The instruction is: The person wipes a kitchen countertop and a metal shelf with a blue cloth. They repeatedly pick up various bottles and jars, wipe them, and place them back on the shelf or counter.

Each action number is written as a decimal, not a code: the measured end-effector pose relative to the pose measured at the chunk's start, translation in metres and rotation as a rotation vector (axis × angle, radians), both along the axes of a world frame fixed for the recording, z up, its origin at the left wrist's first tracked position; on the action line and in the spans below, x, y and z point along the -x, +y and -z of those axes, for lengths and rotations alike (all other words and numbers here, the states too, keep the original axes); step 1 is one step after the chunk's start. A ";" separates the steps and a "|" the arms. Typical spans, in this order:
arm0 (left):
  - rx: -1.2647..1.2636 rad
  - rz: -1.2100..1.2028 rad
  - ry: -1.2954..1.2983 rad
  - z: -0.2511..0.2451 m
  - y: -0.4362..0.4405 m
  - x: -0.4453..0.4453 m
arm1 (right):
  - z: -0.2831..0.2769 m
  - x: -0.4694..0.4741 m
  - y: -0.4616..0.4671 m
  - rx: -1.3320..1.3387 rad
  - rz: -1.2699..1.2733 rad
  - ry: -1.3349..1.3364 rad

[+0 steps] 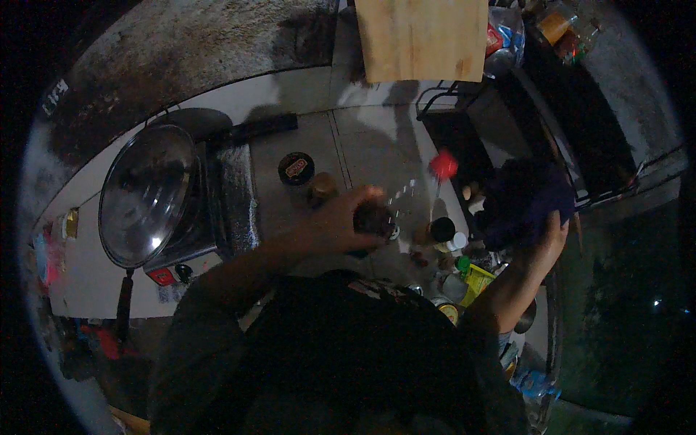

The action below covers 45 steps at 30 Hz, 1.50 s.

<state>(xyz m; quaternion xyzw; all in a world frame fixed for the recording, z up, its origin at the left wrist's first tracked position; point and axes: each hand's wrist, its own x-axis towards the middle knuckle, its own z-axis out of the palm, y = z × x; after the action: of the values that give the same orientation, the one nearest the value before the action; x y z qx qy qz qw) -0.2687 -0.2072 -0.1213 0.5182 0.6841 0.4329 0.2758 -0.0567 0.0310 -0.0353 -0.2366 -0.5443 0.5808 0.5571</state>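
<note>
In the middle of the head view, my left hand (pixel 343 213) is curled around a dark, glossy container (pixel 372 218), perhaps a jar; dim light hides its details. Just left of it are a brown-topped jar (pixel 324 184) and a round black lid (pixel 296 168) bearing a label. Farther right, my right hand (pixel 555 231) grips a bunched dark purple cloth (pixel 527 198) beside a black rack (pixel 454 130). Between the hands are a red-topped item (pixel 444 165), a black-lidded jar (pixel 442 230) and a white-capped bottle (pixel 458 241).
A glass pan lid (pixel 149 196) stands tilted at a gas stove (pixel 185 263) on the left. A wooden board (pixel 424 41) is at the far side. Near my right forearm sit a yellow packet (pixel 478 281), a green-capped bottle (pixel 462 264) and a plastic bottle (pixel 535 383).
</note>
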 end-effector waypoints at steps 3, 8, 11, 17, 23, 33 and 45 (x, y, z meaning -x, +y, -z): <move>0.017 0.060 0.053 0.084 0.004 -0.020 | 0.000 0.010 -0.005 -0.085 0.019 -0.121; -0.053 0.006 0.111 0.150 0.013 -0.033 | 0.012 0.010 0.003 -0.134 -0.078 -0.151; 0.022 0.033 -0.263 0.176 0.013 -0.023 | 0.013 0.010 -0.006 -0.103 -0.071 -0.116; -0.135 -0.062 -0.067 0.264 0.035 -0.002 | 0.012 0.010 -0.009 0.017 -0.072 -0.105; -0.030 -0.253 0.100 0.255 0.022 -0.005 | 0.028 0.005 0.006 -0.158 0.140 -0.409; -0.145 -0.310 -0.013 0.115 0.011 -0.027 | 0.036 -0.008 0.010 -0.026 -0.023 -0.218; -0.390 -0.058 -0.312 -0.003 0.061 -0.027 | 0.014 0.046 -0.040 -0.342 -0.348 -0.424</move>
<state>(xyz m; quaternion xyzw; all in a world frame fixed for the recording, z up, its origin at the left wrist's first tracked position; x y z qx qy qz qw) -0.2414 -0.1458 -0.1188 0.4689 0.5513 0.6391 0.2603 -0.1023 -0.0086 -0.0497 -0.1587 -0.7701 0.5055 0.3553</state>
